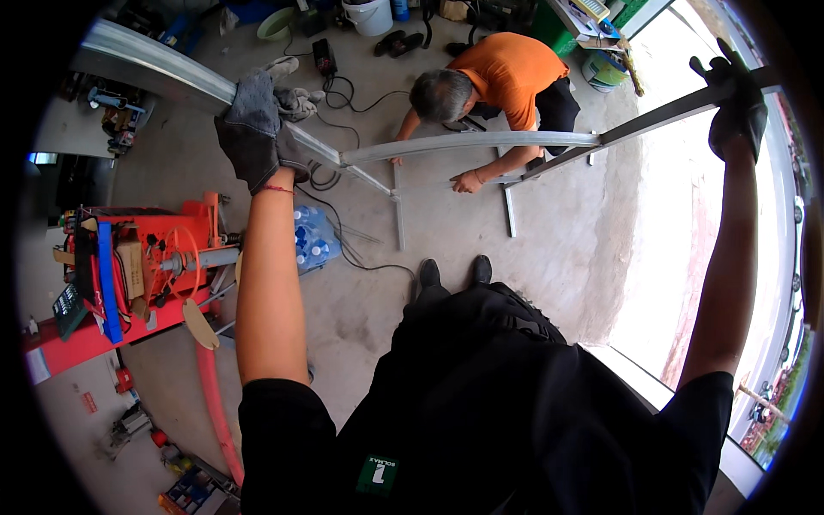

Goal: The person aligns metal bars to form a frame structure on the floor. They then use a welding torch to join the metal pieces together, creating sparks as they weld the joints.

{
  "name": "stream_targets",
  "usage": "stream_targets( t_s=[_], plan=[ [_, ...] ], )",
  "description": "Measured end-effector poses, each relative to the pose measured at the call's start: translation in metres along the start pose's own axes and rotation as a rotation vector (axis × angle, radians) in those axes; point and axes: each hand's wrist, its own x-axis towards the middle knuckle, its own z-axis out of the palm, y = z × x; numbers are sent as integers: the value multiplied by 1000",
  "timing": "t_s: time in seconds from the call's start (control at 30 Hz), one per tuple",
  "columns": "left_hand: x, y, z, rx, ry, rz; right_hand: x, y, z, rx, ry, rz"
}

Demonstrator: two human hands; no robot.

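Observation:
A silvery metal frame [463, 144] of square tubing spans the view at arm's height, with thinner legs reaching toward the floor. My left hand [257, 133], in a dark grey work glove, is closed around its left part. At the right end, my right hand [738, 112] in a dark glove grips a bar, with some fingertips sticking up past it. Both my arms are stretched out and raised. Beyond the frame, a co-worker in an orange shirt [506, 73] bends low, with one hand [468, 181] at a lower crossbar and the other by a leg.
To the left stands a red machine [172, 257] with a handwheel. Beside it sit wrapped blue-capped bottles [314, 239]. A black cable [369, 266] winds over the concrete floor. Shoes [399, 43], a white bucket [369, 17] and a green bin [554, 30] are at the back. Bright open doorway at right.

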Motion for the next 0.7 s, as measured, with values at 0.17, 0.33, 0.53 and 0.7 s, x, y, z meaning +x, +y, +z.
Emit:
stream_targets(
  t_s=[0.17,0.33,0.53,0.7],
  plan=[
    [12,-14,-12,-3,-41,78,-2,-3,3,58,44,31],
    [7,-9,-1,-18,18,34,-4,0,3,84,56,29],
    [9,-10,-7,86,-40,124,0,6,0,106,65,-22],
    [6,-1,-3,112,-40,24,-4,-10,7,-20,109,137]
  ],
)
